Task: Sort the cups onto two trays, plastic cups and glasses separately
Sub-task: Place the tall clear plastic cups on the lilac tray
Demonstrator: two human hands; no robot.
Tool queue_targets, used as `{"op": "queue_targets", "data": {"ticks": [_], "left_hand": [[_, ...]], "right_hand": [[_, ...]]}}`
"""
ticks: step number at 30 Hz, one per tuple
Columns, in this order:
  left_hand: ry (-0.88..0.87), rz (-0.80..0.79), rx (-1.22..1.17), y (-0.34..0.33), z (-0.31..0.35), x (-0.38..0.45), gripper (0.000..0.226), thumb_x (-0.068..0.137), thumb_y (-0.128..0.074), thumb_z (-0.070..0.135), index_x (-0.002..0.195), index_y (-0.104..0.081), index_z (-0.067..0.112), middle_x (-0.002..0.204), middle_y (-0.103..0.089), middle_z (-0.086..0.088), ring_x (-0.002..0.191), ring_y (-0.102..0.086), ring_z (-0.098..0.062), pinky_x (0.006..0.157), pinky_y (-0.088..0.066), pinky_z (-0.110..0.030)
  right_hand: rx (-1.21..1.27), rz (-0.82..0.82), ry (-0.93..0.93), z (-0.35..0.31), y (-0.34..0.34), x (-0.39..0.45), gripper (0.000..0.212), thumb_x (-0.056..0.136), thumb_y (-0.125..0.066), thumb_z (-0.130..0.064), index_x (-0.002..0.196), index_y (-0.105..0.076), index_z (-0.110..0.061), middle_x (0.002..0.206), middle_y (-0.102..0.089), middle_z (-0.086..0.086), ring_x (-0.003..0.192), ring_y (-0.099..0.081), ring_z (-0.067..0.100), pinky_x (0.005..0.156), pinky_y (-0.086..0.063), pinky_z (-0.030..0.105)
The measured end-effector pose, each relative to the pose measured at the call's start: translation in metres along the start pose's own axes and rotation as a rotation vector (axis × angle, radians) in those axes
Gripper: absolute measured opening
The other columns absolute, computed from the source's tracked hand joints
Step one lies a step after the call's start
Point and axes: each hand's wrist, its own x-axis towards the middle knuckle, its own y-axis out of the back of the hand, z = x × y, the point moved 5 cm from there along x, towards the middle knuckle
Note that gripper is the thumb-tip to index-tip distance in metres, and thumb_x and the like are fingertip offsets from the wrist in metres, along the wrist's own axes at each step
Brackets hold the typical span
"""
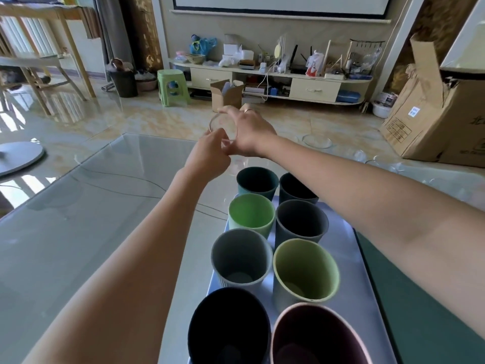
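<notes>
A pale blue tray (349,248) holds several coloured plastic cups in two rows, among them a light green cup (250,215), a grey cup (241,257) and a dark navy cup (228,329). Beyond the far end of the tray both hands hold one clear glass (223,128) in the air. My left hand (210,153) grips its near side from below. My right hand (249,132) holds its right side. More clear glasses (380,161) stand on the table at the far right, hard to make out.
The table top is glass (91,206), with a thin cable (131,179) lying across it. A dark green surface (420,298) borders the tray on the right. A large cardboard box (433,114) stands on the floor beyond the table's right corner.
</notes>
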Motion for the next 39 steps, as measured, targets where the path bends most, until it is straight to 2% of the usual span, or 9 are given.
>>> {"op": "queue_targets", "data": {"ticks": [6, 10, 15, 18, 20, 23, 28, 33, 39], "left_hand": [[-0.175, 0.168, -0.048, 0.035, 0.071, -0.008, 0.053, 0.073, -0.072, 0.011, 0.12, -0.048, 0.003, 0.131, -0.042, -0.016, 0.104, -0.048, -0.021, 0.08, -0.041, -0.027], [-0.308, 0.198, -0.021, 0.04, 0.124, -0.021, 0.049, 0.069, -0.078, 0.027, 0.107, -0.055, 0.006, 0.124, -0.048, -0.012, 0.093, -0.054, -0.021, 0.074, -0.047, -0.028], [-0.455, 0.106, -0.076, 0.026, 0.184, -0.062, 0.044, 0.072, -0.075, 0.03, 0.101, -0.054, 0.003, 0.121, -0.051, -0.013, 0.095, -0.056, -0.028, 0.078, -0.052, -0.041], [-0.537, -0.041, -0.098, 0.013, 0.204, -0.084, 0.046, 0.076, -0.072, 0.02, 0.116, -0.051, 0.008, 0.138, -0.043, -0.014, 0.111, -0.054, -0.025, 0.092, -0.048, -0.042], [-0.518, -0.202, -0.096, 0.001, 0.203, -0.1, 0.07, 0.08, -0.069, 0.018, 0.14, -0.034, 0.022, 0.15, -0.032, -0.014, 0.119, -0.052, -0.025, 0.1, -0.043, -0.04], [-0.391, -0.361, -0.052, -0.011, 0.18, -0.118, 0.082, 0.088, -0.059, 0.016, 0.148, -0.007, 0.037, 0.135, -0.051, -0.018, 0.1, -0.055, -0.02, 0.089, -0.044, -0.034], [-0.242, -0.383, 0.148, -0.014, 0.139, -0.124, 0.06, 0.094, -0.048, 0.015, 0.147, -0.023, 0.03, 0.138, -0.052, -0.009, 0.104, -0.06, -0.026, 0.086, -0.045, -0.031], [-0.256, -0.361, 0.208, -0.029, 0.144, -0.104, 0.035, 0.096, -0.043, 0.016, 0.13, -0.053, 0.014, 0.128, -0.06, -0.008, 0.11, -0.057, -0.027, 0.09, -0.042, -0.03], [-0.222, -0.464, 0.294, -0.079, 0.141, -0.072, 0.018, 0.083, -0.054, 0.014, 0.077, -0.068, 0.005, 0.08, -0.067, -0.012, 0.074, -0.06, -0.028, 0.063, -0.046, -0.034]], "right_hand": [[0.168, 0.166, 0.019, -0.005, 0.071, -0.031, 0.082, 0.072, -0.073, -0.035, 0.144, -0.034, -0.029, 0.131, -0.038, 0.015, 0.122, -0.044, 0.03, 0.101, -0.044, 0.041], [0.157, 0.227, -0.002, 0.013, 0.125, -0.076, 0.086, 0.072, -0.076, -0.034, 0.145, -0.032, -0.03, 0.131, -0.039, 0.016, 0.118, -0.046, 0.029, 0.097, -0.041, 0.03], [0.178, 0.215, -0.05, 0.043, 0.166, -0.145, 0.091, 0.067, -0.08, -0.033, 0.145, -0.033, -0.034, 0.134, -0.038, 0.013, 0.117, -0.049, 0.028, 0.099, -0.046, 0.035], [0.148, 0.217, -0.107, 0.061, 0.174, -0.178, 0.096, 0.063, -0.083, -0.039, 0.145, -0.033, -0.036, 0.13, -0.041, 0.013, 0.113, -0.049, 0.028, 0.094, -0.047, 0.035], [0.111, 0.191, -0.138, 0.071, 0.17, -0.193, 0.098, 0.063, -0.083, -0.044, 0.145, -0.031, -0.035, 0.128, -0.041, 0.013, 0.114, -0.047, 0.028, 0.091, -0.043, 0.032], [0.103, 0.116, -0.205, 0.088, 0.154, -0.207, 0.099, 0.064, -0.082, -0.045, 0.147, -0.028, -0.036, 0.138, -0.034, 0.015, 0.124, -0.041, 0.03, 0.095, -0.041, 0.031], [0.11, 0.045, -0.296, 0.115, 0.117, -0.212, 0.099, 0.064, -0.081, -0.047, 0.147, -0.027, -0.037, 0.141, -0.033, 0.017, 0.133, -0.034, 0.032, 0.105, -0.038, 0.039], [0.154, 0.007, -0.335, 0.135, 0.086, -0.203, 0.101, 0.064, -0.081, -0.047, 0.147, -0.025, -0.038, 0.142, -0.031, 0.018, 0.135, -0.032, 0.032, 0.108, -0.037, 0.039], [0.229, -0.033, -0.312, 0.139, 0.062, -0.188, 0.101, 0.066, -0.08, -0.048, 0.149, -0.024, -0.033, 0.15, -0.023, 0.021, 0.144, -0.014, 0.032, 0.114, -0.027, 0.044]]}}
